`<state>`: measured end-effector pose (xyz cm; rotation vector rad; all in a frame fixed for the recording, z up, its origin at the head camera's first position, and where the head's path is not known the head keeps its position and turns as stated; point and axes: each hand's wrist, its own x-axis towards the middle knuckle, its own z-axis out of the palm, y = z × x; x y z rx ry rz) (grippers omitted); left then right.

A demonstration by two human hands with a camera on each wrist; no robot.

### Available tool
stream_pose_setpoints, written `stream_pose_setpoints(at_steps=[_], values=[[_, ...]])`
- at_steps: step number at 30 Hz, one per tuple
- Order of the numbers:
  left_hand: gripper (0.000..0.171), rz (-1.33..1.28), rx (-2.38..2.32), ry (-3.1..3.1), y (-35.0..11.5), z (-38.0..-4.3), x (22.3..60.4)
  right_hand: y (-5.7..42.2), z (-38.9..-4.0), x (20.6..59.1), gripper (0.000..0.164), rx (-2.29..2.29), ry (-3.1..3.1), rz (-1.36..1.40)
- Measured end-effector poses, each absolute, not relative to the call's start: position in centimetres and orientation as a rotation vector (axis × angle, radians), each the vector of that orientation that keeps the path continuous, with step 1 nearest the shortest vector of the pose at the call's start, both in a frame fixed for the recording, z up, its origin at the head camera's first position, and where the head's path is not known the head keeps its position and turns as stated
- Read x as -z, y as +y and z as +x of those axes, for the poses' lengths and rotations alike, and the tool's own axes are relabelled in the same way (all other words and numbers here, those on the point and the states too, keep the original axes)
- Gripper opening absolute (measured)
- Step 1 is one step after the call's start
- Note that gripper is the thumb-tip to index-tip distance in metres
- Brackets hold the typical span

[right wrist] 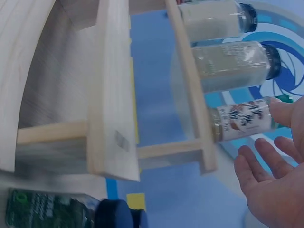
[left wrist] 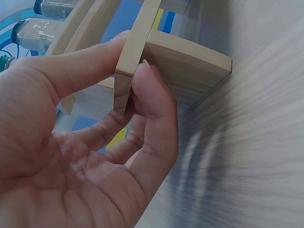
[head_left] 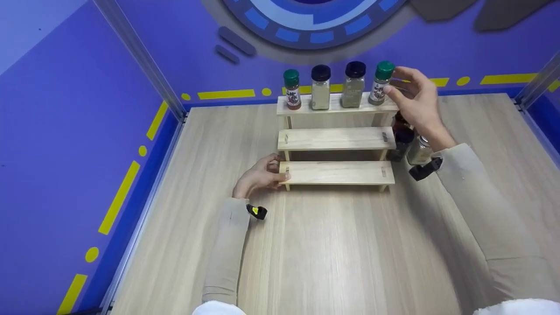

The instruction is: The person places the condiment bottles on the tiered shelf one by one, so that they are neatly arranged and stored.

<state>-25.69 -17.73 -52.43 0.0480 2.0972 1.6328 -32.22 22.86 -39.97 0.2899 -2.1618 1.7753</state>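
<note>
Left hand (head_left: 260, 175) gripped a wooden rack (head_left: 337, 139); right hand (head_left: 420, 98) was at a green-capped jar (head_left: 378, 91)

Three stepped shelves made up the rack, which stood toward the back edge of a pale wood-grain desk (head_left: 328, 253). The left hand pinched the left end of the lowest shelf (head_left: 341, 173) between thumb and fingers. The right hand was loosely spread, its thumb by the jar's cap and its other visible fingers apart from the glass; whether the thumb touched, I cannot tell. This jar stood upright at the right end of the top shelf (head_left: 335, 106). Left of it on that shelf were two dark-capped jars (head_left: 353, 91) and, at the left end, a second green-capped jar (head_left: 292, 94). On the desk, just beyond the rack's right edge, were a dark jar (head_left: 399, 148) and a clear jar (head_left: 421, 152) with pale contents.
</note>
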Motion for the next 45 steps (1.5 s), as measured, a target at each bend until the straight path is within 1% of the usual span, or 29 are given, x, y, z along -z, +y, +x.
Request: stream_pose_setpoints(at_steps=[7, 12, 18, 28, 34, 45], values=[[0.052, 0.067, -1.622, 2.093, -17.8, -25.7, 52.4, 24.4, -30.6, 39.3, 0.039, -1.796, -2.079, 0.354], [0.052, 0.072, -1.620, 2.094, -17.8, -25.7, 52.4, 25.9, -29.3, 39.3, 0.039, -1.712, -2.139, 0.345], [0.051, 0.062, -1.626, 2.102, -18.2, -25.7, 52.4, 27.7, -28.0, 40.1, 0.042, -1.612, -2.216, 0.306], [0.055, 0.081, -1.612, 2.115, -18.0, -25.8, 52.3, 32.2, -26.2, 44.2, 0.050, -1.518, -2.335, 0.236], [0.054, 0.065, -1.616, 2.090, -17.9, -25.8, 52.3, 34.3, -25.5, 46.4, 0.053, -1.532, -2.359, 0.258], [0.058, 0.051, -1.596, 2.107, -18.0, -25.8, 52.2, 35.5, -25.6, 50.8, 0.057, -1.560, -2.450, 0.158]])
